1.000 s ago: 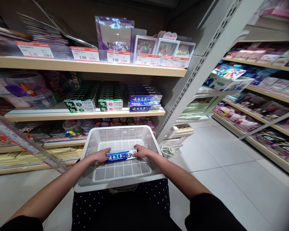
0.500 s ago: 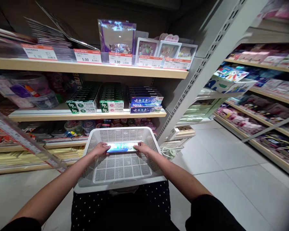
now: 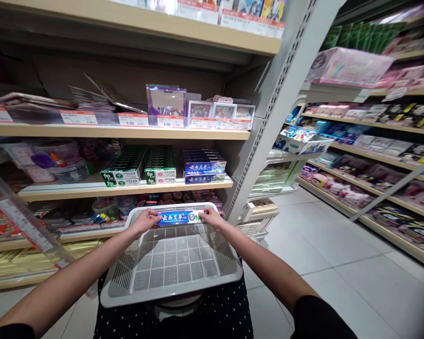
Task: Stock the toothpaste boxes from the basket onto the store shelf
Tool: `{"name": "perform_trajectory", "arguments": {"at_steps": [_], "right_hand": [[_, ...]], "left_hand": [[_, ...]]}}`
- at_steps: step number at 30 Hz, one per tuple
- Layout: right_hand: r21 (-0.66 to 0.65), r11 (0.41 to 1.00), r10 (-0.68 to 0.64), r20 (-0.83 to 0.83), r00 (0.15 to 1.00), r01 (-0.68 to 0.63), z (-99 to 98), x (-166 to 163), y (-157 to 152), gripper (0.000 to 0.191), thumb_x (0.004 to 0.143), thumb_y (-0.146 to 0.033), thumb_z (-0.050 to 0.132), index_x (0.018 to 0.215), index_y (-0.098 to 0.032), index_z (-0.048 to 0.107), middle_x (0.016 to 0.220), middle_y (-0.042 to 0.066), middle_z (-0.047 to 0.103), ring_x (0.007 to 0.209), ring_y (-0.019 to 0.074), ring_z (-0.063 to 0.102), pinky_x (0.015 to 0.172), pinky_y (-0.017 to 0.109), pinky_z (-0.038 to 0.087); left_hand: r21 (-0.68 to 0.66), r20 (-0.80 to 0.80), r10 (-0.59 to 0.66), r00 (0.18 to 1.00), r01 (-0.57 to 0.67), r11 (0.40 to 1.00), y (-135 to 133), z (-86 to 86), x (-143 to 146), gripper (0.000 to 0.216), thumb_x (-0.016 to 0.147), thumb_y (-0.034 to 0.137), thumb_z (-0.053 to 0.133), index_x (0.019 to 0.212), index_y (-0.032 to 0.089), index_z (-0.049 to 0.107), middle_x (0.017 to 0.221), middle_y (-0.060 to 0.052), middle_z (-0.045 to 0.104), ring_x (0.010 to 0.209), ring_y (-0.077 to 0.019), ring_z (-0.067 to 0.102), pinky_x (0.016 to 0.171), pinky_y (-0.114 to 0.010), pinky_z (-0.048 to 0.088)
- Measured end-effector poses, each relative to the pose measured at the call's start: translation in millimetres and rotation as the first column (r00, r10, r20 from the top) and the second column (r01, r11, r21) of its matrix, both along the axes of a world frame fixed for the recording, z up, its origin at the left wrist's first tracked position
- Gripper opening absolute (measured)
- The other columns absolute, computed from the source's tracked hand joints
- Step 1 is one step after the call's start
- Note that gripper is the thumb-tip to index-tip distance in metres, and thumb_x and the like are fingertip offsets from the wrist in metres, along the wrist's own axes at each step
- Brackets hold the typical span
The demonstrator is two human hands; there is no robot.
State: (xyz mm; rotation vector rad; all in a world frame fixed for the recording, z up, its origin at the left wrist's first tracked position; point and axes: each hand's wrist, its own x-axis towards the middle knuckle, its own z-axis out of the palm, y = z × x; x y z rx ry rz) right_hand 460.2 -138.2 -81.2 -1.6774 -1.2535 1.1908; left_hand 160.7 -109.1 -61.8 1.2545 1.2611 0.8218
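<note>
A blue toothpaste box (image 3: 176, 217) is held level between my two hands, its printed front facing me. My left hand (image 3: 147, 221) pinches its left end, and my right hand (image 3: 212, 218) pinches the right end. Beneath the box, a white perforated plastic basket (image 3: 176, 294) rests on my lap, tilted towards me. Straight ahead on the shelf, matching blue boxes (image 3: 205, 172) stand in stacked rows. Beside them are green-and-white boxes with pink marks (image 3: 160, 175) and others with green marks (image 3: 122, 177).
A wooden shelf edge (image 3: 127, 133) with price tags runs above the boxes. Clear plastic tubs (image 3: 56, 160) stand left. A slotted grey upright (image 3: 265, 127) rises at the right, before a tiled aisle (image 3: 325, 230). A slanted price strip (image 3: 24, 223) juts in at left.
The toothpaste box has risen from inside the basket to its far rim and tilted up, still in both hands. My view has also lifted, showing a higher shelf.
</note>
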Motion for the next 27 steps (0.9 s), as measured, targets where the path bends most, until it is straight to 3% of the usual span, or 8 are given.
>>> {"name": "perform_trajectory", "arguments": {"at_steps": [4, 7, 9, 12, 15, 17, 22, 27], "right_hand": [[0.111, 0.994, -0.023, 0.015, 1.0, 0.021, 49.3, 22, 10, 0.03, 0.08, -0.037, 0.064, 0.101, -0.015, 0.061, 0.108, 0.011, 0.065, 0.09, 0.0203, 0.064, 0.071, 0.026, 0.052], [0.269, 0.963, -0.032, 0.018, 0.999, 0.026, 85.3, 40, 19, 0.031, 0.081, -0.038, 0.062, 0.103, -0.015, 0.063, 0.103, 0.009, 0.068, 0.091, 0.021, 0.063, 0.075, 0.029, 0.052], [0.407, 0.911, -0.097, 0.048, 0.994, 0.069, 105.4, 51, 28, 0.033, 0.082, -0.037, 0.059, 0.109, -0.017, 0.062, 0.107, 0.008, 0.068, 0.097, 0.0216, 0.063, 0.084, 0.033, 0.051], [0.603, 0.785, -0.281, 0.143, 0.949, 0.142, 127.0, 64, 43, 0.039, 0.085, -0.034, 0.053, 0.12, -0.018, 0.058, 0.119, 0.009, 0.064, 0.108, 0.0234, 0.059, 0.098, 0.04, 0.045], [0.707, 0.684, -0.428, 0.19, 0.883, 0.18, 135.0, 74, 56, 0.046, 0.088, -0.033, 0.046, 0.129, -0.014, 0.053, 0.128, 0.015, 0.059, 0.116, 0.0264, 0.055, 0.104, 0.043, 0.04], [0.727, 0.659, -0.476, 0.207, 0.855, 0.191, 132.2, 78, 63, 0.048, 0.089, -0.032, 0.043, 0.131, -0.011, 0.051, 0.132, 0.017, 0.055, 0.121, 0.0278, 0.052, 0.107, 0.043, 0.038], [0.707, 0.689, -0.472, 0.27, 0.839, 0.161, 110.7, 85, 78, 0.052, 0.092, -0.033, 0.037, 0.137, -0.01, 0.043, 0.138, 0.019, 0.05, 0.128, 0.0274, 0.047, 0.11, 0.043, 0.034], [0.703, 0.7, -0.457, 0.303, 0.836, 0.128, 98.8, 91, 96, 0.054, 0.093, -0.034, 0.035, 0.14, -0.007, 0.038, 0.141, 0.02, 0.047, 0.131, 0.0266, 0.046, 0.112, 0.042, 0.033]], "left_hand": [[0.142, 0.024, 0.001, 1.0, -0.005, 0.99, 11, 46.4, 23, 0.054, 0.054, 0.045, 0.086, 0.084, 0.015, 0.052, 0.082, -0.005, 0.066, 0.076, -0.0193, 0.066, 0.066, -0.034, 0.056], [0.265, 0.04, 0.024, 0.999, -0.034, 0.964, 22, 79.5, 44, 0.048, 0.06, 0.04, 0.083, 0.089, 0.015, 0.054, 0.082, -0.005, 0.066, 0.076, -0.0194, 0.066, 0.07, -0.036, 0.056], [0.377, 0.063, 0.053, 0.997, -0.073, 0.923, 31, 97.8, 62, 0.041, 0.064, 0.035, 0.08, 0.091, 0.015, 0.056, 0.088, -0.007, 0.067, 0.082, -0.0207, 0.067, 0.076, -0.037, 0.056], [0.534, 0.123, 0.109, 0.986, -0.158, 0.83, 46, 114.5, 94, 0.031, 0.07, 0.025, 0.075, 0.093, 0.015, 0.057, 0.099, -0.01, 0.067, 0.094, -0.0216, 0.067, 0.088, -0.038, 0.053], [0.569, 0.2, 0.134, 0.971, -0.226, 0.791, 62, 114.6, 125, 0.025, 0.075, 0.02, 0.069, 0.097, 0.015, 0.056, 0.102, -0.011, 0.067, 0.098, -0.0206, 0.067, 0.093, -0.038, 0.051], [0.56, 0.223, 0.159, 0.962, -0.26, 0.787, 71, 106.7, 141, 0.024, 0.078, 0.018, 0.066, 0.1, 0.016, 0.056, 0.104, -0.011, 0.067, 0.1, -0.0202, 0.066, 0.095, -0.039, 0.051], [0.6, 0.178, 0.204, 0.963, -0.27, 0.753, 90, 83.5, 164, 0.023, 0.084, 0.019, 0.06, 0.106, 0.016, 0.054, 0.113, -0.013, 0.065, 0.107, -0.0207, 0.064, 0.098, -0.04, 0.048], [0.602, 0.201, 0.225, 0.953, -0.302, 0.74, 99, 78.5, 172, 0.023, 0.087, 0.021, 0.056, 0.109, 0.015, 0.053, 0.113, -0.015, 0.064, 0.107, -0.0207, 0.064, 0.098, -0.038, 0.049]]}}
